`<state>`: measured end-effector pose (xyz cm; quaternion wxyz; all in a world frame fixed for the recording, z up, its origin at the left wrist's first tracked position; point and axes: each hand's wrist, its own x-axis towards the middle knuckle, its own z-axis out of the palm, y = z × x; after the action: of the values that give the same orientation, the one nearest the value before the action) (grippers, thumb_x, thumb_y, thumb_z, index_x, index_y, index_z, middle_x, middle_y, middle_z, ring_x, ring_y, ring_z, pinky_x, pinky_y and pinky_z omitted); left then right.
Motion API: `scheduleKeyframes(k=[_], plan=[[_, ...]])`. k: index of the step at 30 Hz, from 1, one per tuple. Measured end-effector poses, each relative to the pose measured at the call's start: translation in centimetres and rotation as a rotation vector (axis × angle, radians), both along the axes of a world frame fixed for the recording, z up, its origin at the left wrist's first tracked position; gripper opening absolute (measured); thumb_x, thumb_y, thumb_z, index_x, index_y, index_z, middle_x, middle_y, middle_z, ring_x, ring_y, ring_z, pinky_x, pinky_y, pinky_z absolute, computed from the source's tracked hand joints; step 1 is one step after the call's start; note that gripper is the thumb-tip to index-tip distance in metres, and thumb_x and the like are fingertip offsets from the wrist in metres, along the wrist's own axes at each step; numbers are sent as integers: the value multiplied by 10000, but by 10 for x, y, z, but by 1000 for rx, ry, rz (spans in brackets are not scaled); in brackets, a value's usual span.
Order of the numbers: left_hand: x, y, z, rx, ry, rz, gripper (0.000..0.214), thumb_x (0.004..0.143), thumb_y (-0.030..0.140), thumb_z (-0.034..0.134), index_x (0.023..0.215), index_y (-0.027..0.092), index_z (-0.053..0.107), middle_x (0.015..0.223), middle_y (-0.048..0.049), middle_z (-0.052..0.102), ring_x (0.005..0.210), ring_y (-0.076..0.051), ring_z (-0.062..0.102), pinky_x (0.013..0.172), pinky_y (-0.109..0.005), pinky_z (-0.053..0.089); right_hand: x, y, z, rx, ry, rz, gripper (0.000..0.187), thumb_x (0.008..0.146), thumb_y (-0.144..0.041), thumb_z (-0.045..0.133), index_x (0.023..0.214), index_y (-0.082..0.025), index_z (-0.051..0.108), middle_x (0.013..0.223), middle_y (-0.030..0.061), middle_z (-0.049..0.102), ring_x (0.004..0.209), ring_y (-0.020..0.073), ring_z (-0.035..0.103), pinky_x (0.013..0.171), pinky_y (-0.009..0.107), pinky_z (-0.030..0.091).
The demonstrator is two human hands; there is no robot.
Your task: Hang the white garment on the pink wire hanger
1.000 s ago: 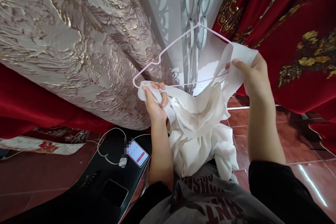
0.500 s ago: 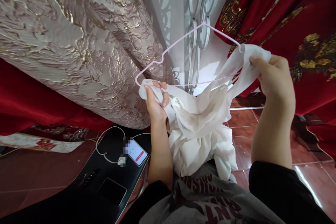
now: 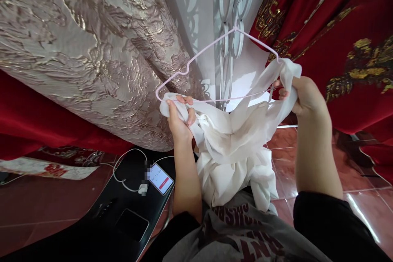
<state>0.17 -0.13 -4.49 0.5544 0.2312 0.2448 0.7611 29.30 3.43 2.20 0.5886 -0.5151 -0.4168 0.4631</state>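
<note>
A pale pink clothes hanger (image 3: 205, 52) hangs by its metal hook on the white metal frame in front of me. Over its right arm end lies part of a sheer white garment (image 3: 229, 147), whose body drops in folds onto my lap. My left hand (image 3: 181, 119) is closed on the garment's left shoulder and the hanger's lower left corner, thumb on top. My right hand (image 3: 302, 94) grips the sheer cloth just below the hanger's right end, fingers inside the opening. Parts of its fingers are hidden behind the fabric.
A black bench (image 3: 101, 217) at lower left carries a lit phone (image 3: 161, 179), a white cable (image 3: 118, 163) and a dark phone (image 3: 132, 224). Embossed pinkish curtain (image 3: 92, 57) fills the left; red curtain (image 3: 346, 49) with gold embroidery hangs right. White scrolled metalwork (image 3: 225, 8) stands ahead.
My right hand has moved left and slightly down, its fingers now inside the garment opening rather than pinching the outer edge. The cloth bunches closer to the hanger's right end. My left hand stays nearly still.
</note>
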Motion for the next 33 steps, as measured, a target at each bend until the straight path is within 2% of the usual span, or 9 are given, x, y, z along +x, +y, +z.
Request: scheduleKeyframes(k=[5, 10, 13, 17, 21, 26, 29, 31, 33], plan=[[-1, 0, -3, 45, 7, -30, 427, 1046, 525, 485, 810, 172, 534, 776, -10, 612, 321, -4, 316, 311, -158, 175, -10, -7, -3, 75, -77, -142, 198, 758, -263, 743, 867, -117, 667, 737, 100, 723, 437, 79, 456, 415, 264, 372], [0, 0, -5, 24, 19, -34, 428, 1024, 555, 521, 817, 179, 530, 776, 3, 613, 323, 2, 301, 314, -147, 191, -4, -8, -3, 117, -36, -120, 364, 836, -477, 696, 997, -151, 675, 826, 114, 734, 517, 134, 533, 511, 323, 449], [-2, 1, -5, 22, 9, -34, 428, 1035, 542, 503, 811, 178, 525, 768, -1, 612, 322, -1, 298, 310, -150, 193, 7, -4, -2, 98, 2, -53, 249, 880, -403, 577, 944, -177, 661, 735, 82, 685, 447, 103, 408, 457, 307, 318], [-3, 1, -5, 33, 5, -42, 430, 1044, 535, 484, 811, 176, 521, 766, -1, 609, 318, -1, 300, 307, -149, 186, 19, -5, 4, 9, 2, 86, 193, 869, -299, 499, 754, -205, 622, 510, -6, 466, 381, 65, 197, 452, 295, 124], [-3, 1, -4, 24, 9, -64, 426, 1047, 531, 480, 813, 177, 523, 770, 3, 611, 320, -1, 316, 310, -140, 204, 17, -9, 25, 75, 49, 174, 158, 787, -281, 608, 661, -187, 601, 491, -30, 370, 426, 71, 278, 470, 266, 205], [-1, -1, -3, 22, -3, -60, 431, 1063, 508, 449, 802, 174, 529, 762, 1, 609, 316, -1, 314, 307, -138, 203, 19, 0, 52, 236, 376, -18, 281, 928, -96, 425, 723, -150, 611, 604, -18, 473, 501, 55, 415, 539, 226, 343], [-3, -2, -2, 39, 6, -63, 426, 1070, 499, 434, 814, 175, 540, 777, -2, 619, 317, 1, 318, 307, -137, 205, 29, 1, 44, 303, 599, -202, 472, 1015, -137, 227, 716, -140, 592, 627, -14, 500, 451, 30, 377, 485, 201, 301], [-4, -2, -2, 25, 9, -75, 420, 1063, 505, 454, 816, 177, 542, 781, -2, 624, 313, 3, 313, 305, -139, 204, 34, -9, 25, 321, 723, -308, 516, 1038, -214, 198, 696, -138, 576, 586, -20, 472, 388, 14, 248, 419, 201, 226], [-3, -1, -2, 6, -1, -101, 417, 1064, 497, 454, 813, 176, 542, 785, -7, 631, 304, 3, 306, 298, -145, 194, 32, -25, 2, 325, 813, -304, 500, 1046, -271, 235, 741, -134, 606, 553, -26, 443, 371, 13, 160, 381, 213, 187]])
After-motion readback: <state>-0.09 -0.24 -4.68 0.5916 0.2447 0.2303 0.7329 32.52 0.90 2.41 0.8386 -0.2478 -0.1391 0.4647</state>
